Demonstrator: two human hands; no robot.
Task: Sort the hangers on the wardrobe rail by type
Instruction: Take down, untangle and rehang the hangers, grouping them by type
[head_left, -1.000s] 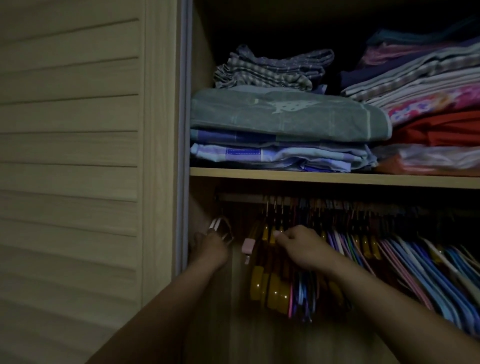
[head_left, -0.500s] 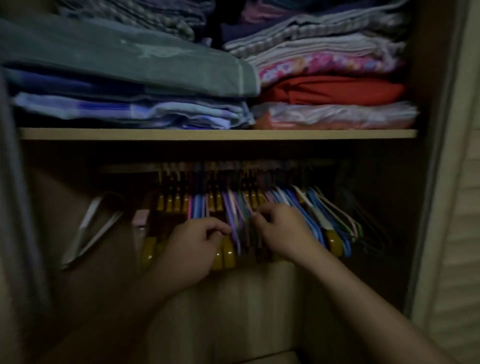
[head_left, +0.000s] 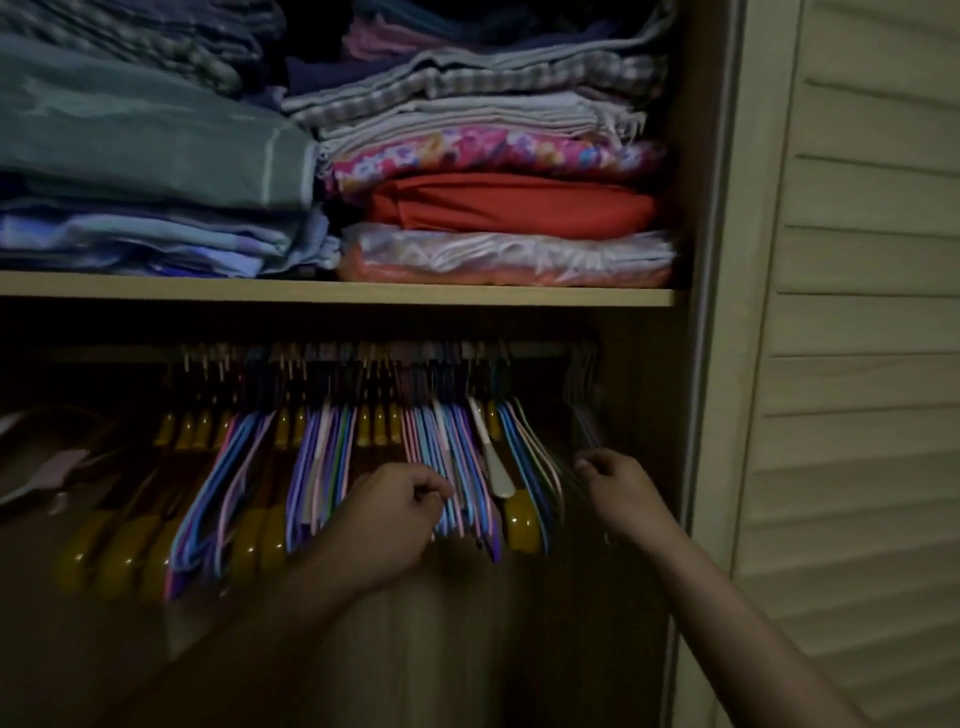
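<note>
Head view, dim light. Rail (head_left: 540, 351) runs under the shelf (head_left: 332, 296), packed with hangers. Types are mixed along it: thick yellow hangers (head_left: 514, 512) interleaved with thin coloured wire hangers (head_left: 322, 467), so the sort looks far from done.

Left hand (head_left: 395, 514) sits mid-rail, fingers curled at the wire bunch near its fingertips; looks pinched on a wire hanger, probably to hold that group aside, but the contact is too dark to confirm.

Right hand (head_left: 618, 483) is at the far right end, fingers curled around the dark thin hangers (head_left: 584, 415) hanging there, likely to keep that group against the end as one type.

Folded linens (head_left: 498, 208) stacked on the shelf above. Louvred door (head_left: 857, 364) on the right.
</note>
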